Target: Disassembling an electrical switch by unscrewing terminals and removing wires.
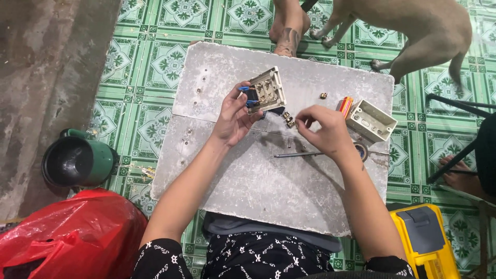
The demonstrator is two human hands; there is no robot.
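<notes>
My left hand (pixel 233 120) holds a beige switch plate (pixel 267 91) turned back side up, with blue wire ends at its left edge, above the grey board (pixel 258 186). My right hand (pixel 321 133) hovers just right of it, fingertips pinched over small brass terminal pieces (pixel 288 120) lying on the board; whether it grips one I cannot tell. A thin metal screwdriver shaft (pixel 294 154) lies under the right hand. A beige back box (pixel 370 120) sits open side up at the right, with an orange-handled tool (pixel 345 105) beside it.
A green bucket (pixel 77 161) and a red plastic bag (pixel 72 232) sit at the left on the tiled floor. A yellow toolbox (pixel 426 240) is at lower right. A dog (pixel 413 31) and another person's foot (pixel 288 28) stand beyond the board. A tape roll (pixel 361 151) lies by my right wrist.
</notes>
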